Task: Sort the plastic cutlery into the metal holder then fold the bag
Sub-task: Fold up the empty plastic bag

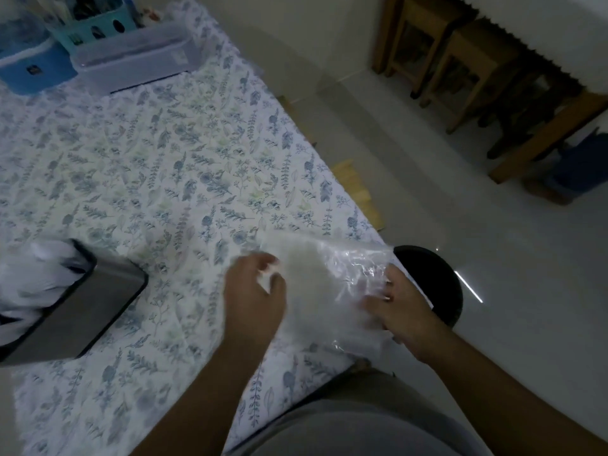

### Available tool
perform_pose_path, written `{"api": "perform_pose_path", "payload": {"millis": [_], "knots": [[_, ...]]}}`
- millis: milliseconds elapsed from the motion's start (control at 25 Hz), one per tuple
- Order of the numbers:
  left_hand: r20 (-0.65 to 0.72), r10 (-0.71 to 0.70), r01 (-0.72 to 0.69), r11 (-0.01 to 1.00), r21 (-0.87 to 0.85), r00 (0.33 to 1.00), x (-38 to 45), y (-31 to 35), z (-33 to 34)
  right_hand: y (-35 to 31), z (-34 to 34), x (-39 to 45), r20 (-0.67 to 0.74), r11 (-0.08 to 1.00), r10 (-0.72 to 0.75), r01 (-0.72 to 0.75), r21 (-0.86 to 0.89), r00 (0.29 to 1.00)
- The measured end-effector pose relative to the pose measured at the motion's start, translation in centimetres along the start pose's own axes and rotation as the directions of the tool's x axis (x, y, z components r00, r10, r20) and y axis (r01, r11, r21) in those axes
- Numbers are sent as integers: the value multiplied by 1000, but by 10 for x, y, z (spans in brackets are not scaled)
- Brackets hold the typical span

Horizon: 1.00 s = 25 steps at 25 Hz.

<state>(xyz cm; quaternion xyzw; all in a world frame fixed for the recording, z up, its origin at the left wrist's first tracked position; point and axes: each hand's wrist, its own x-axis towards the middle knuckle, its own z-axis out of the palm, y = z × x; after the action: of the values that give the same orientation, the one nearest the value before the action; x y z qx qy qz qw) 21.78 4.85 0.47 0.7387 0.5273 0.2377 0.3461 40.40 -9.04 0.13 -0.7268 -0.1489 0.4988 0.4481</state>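
Observation:
A clear plastic bag (325, 278) lies on the floral tablecloth (164, 166) near the table's right edge. My left hand (255, 297) pinches the bag's left side between thumb and fingers. On the bag's right side rests my right hand (399, 314), its fingers pressing and gripping the crinkled plastic. The metal holder (82, 311) stands at the left edge of the view, with white plastic cutlery (36, 274) inside it. The picture is dim and blurred around the hands.
A clear lidded box (138, 57), a teal basket (88, 24) and a blue box (33, 67) stand at the table's far end. A black round stool (437, 278) sits just past the table's right edge. Wooden stools (460, 60) stand across the pale floor.

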Motion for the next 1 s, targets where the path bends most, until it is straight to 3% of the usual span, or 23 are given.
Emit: {"api": "perform_pose_path", "payload": {"millis": [80, 160, 240, 400, 560, 720, 880, 1000], "knots": [[385, 114, -135, 991, 26, 916, -18, 19, 40, 6, -14, -2, -78, 998, -25, 30, 58, 997], [584, 131, -206, 977, 63, 801, -23, 38, 84, 12, -35, -7, -179, 996, -29, 43, 78, 983], [692, 137, -211, 977, 23, 709, -15, 58, 124, 21, -62, -10, -244, 995, -11, 34, 91, 970], [851, 204, -314, 948, -48, 483, -4, 109, 205, 53, -133, -6, -424, 998, -51, 35, -46, 904], [953, 101, -239, 970, -31, 286, -3, 135, 290, 97, -185, 23, -595, 996, -14, -40, -77, 803], [951, -122, -327, 920, 216, 284, 18, 114, 357, 149, -202, 87, -626, 983, 124, -181, -28, 770], [889, -312, -407, 803, 435, 335, 36, 78, 402, 202, -200, 167, -354, 936, 324, -352, -15, 877], [877, -406, -500, 721, 480, 257, 45, 65, 411, 212, -202, 194, -251, 884, 412, -451, -122, 876]]}}
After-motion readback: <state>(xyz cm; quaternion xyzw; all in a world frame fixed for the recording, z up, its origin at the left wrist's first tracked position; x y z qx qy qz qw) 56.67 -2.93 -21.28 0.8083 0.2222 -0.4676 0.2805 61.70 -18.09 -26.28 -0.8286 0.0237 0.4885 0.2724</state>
